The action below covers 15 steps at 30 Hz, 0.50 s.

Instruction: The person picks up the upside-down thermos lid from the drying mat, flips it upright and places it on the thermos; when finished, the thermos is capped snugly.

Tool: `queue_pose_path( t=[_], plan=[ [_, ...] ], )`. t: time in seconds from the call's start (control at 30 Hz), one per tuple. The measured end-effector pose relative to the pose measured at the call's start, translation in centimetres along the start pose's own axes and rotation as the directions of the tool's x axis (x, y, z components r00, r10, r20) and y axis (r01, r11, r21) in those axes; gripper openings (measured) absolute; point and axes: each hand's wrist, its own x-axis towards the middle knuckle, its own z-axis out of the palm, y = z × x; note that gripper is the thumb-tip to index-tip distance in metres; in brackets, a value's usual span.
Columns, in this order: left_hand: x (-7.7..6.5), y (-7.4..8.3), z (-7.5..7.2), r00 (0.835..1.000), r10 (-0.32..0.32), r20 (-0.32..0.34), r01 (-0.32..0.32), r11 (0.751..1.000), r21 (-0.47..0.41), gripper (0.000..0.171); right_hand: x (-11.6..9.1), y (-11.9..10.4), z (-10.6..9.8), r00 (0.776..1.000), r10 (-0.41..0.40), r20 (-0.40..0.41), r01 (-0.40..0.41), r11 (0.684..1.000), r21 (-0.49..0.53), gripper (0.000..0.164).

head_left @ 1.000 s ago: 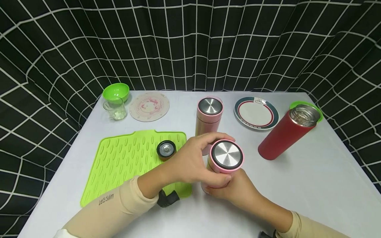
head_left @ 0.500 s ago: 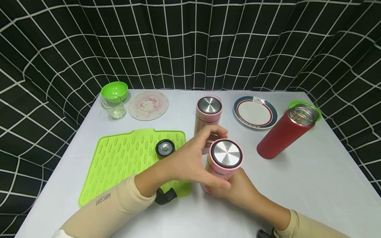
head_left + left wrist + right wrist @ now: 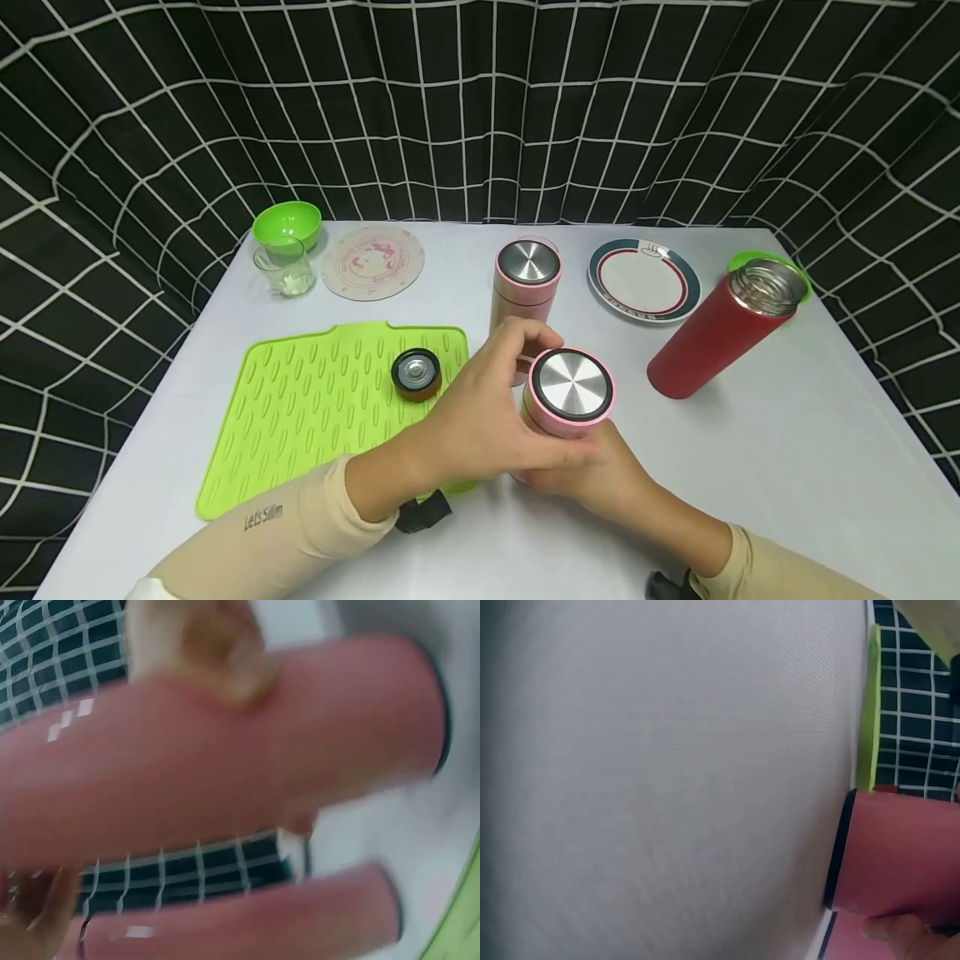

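A pink thermos (image 3: pixel 572 392) with a brushed-metal lid top stands upright near the table's middle. My right hand (image 3: pixel 603 467) grips its body from the right; fingertips (image 3: pixel 907 934) show against the body in the right wrist view. Around the lid end curls my left hand (image 3: pixel 483 408), thumb across the front and fingers behind. The lid appears to be on the thermos. In the left wrist view, the thermos body (image 3: pixel 225 765) lies across the picture, blurred. Just behind it stands a second pink thermos (image 3: pixel 527 287), partly covered by my left hand.
A lidless red thermos (image 3: pixel 716 337) leans to the right. A green mat (image 3: pixel 300 408) at left bears a black-rimmed cap (image 3: pixel 416 372). Farther back are a green bowl (image 3: pixel 287 221), a glass (image 3: pixel 285 271), a round coaster (image 3: pixel 372 262) and a plate (image 3: pixel 643 279).
My left hand's fingers have shifted round the lid: the fingertips have drawn back leftward behind it, and the thumb now reaches farther right across the front. My right hand stays in place.
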Motion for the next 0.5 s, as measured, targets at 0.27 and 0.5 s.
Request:
queue_pose_path(
  t=[0.27,0.5],
  plan=[
    [1.2,-1.0,-1.7,0.975,-0.046,0.219,0.089,0.978,-0.189,0.075,0.2,-0.2,0.0,1.000,0.011,-0.003,-0.011,1.000,-0.003,0.056],
    [0.4,0.1,-0.3,0.997,-0.058,0.054,0.056,0.998,0.039,0.073,0.5,-1.9,0.0,1.000,-0.016,0.009,0.016,1.000,-0.008,0.059]
  ],
)
